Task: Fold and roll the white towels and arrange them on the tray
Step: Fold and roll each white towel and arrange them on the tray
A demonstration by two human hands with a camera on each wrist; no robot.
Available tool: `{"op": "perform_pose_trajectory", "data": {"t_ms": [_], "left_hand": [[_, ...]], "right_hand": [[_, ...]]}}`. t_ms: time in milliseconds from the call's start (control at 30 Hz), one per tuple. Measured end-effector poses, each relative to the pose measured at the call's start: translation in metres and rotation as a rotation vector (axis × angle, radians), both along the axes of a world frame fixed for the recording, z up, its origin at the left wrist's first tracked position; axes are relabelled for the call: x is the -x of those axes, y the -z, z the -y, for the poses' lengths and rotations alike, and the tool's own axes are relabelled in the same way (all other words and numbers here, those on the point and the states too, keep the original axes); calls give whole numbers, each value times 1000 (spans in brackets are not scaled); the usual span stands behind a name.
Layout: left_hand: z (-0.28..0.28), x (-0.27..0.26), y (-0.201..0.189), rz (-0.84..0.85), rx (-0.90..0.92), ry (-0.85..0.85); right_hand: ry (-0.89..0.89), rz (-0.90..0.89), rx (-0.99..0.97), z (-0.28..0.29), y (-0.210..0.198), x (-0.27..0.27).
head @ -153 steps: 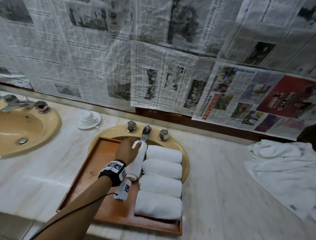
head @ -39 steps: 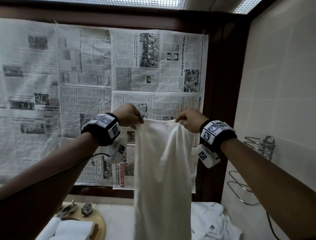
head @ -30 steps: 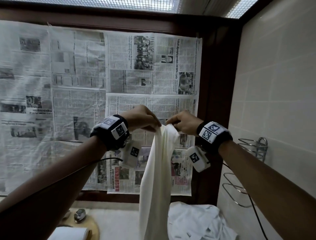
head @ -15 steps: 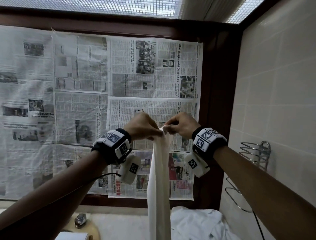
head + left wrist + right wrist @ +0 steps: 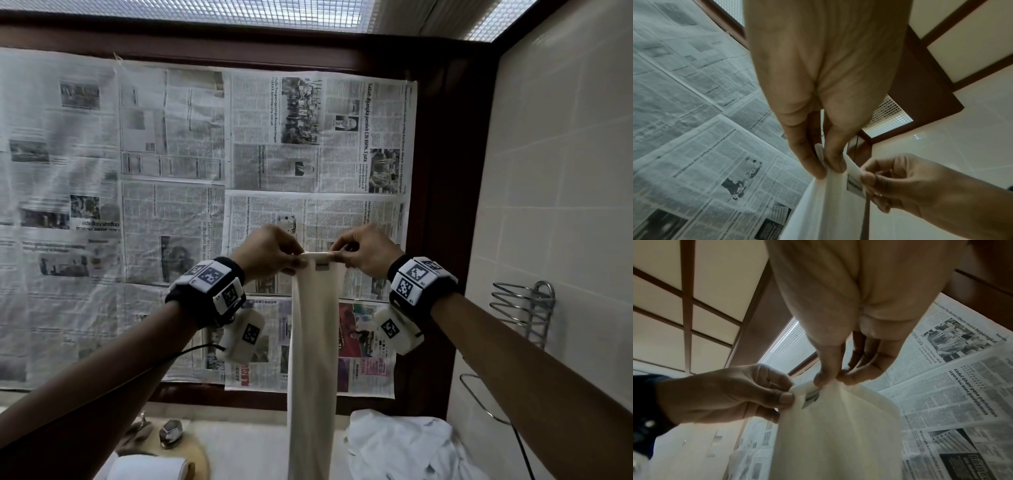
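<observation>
A white towel hangs in a long narrow strip, folded lengthwise, held up at chest height in front of the newspaper-covered wall. My left hand pinches its top left corner between thumb and fingers. My right hand pinches the top right corner, and a small label shows at that edge. The two hands are close together, a short span of hem between them. A rolled white towel shows at the bottom left; the tray under it is out of view.
A heap of loose white towels lies on the counter at the lower right. A tap handle and yellow basin rim sit at the bottom left. A wire rack sticks out from the tiled wall on the right.
My hands have brought the towel's top corners together, narrowing it from a wide sheet to a slim strip, then eased slightly apart along the hem. Earlier the left hand set a roll on the tray.
</observation>
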State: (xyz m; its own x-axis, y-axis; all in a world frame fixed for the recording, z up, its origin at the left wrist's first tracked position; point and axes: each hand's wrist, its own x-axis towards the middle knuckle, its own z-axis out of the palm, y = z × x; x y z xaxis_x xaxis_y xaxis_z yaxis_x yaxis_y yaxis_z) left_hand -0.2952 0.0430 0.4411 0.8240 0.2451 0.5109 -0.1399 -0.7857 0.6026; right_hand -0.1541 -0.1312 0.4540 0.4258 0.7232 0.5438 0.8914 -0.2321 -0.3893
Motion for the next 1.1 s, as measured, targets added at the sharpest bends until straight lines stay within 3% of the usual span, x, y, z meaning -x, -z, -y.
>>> {"op": "perform_pose_trajectory", "data": {"t_ms": [233, 433, 733, 1000, 1100], "left_hand": [[-28, 16, -15, 47, 46, -13], [-39, 26, -25, 59, 19, -113], [-31, 35, -38, 92, -145, -317], [-28, 38, -37, 75, -238, -361], [-25, 39, -35, 107, -187, -326]], "right_hand": [[142, 152, 231, 10, 20, -19], [59, 127, 116, 12, 11, -19], [74, 252, -54, -2, -10, -6], [116, 336, -120, 0, -14, 9], [117, 336, -162, 7, -12, 12]]}}
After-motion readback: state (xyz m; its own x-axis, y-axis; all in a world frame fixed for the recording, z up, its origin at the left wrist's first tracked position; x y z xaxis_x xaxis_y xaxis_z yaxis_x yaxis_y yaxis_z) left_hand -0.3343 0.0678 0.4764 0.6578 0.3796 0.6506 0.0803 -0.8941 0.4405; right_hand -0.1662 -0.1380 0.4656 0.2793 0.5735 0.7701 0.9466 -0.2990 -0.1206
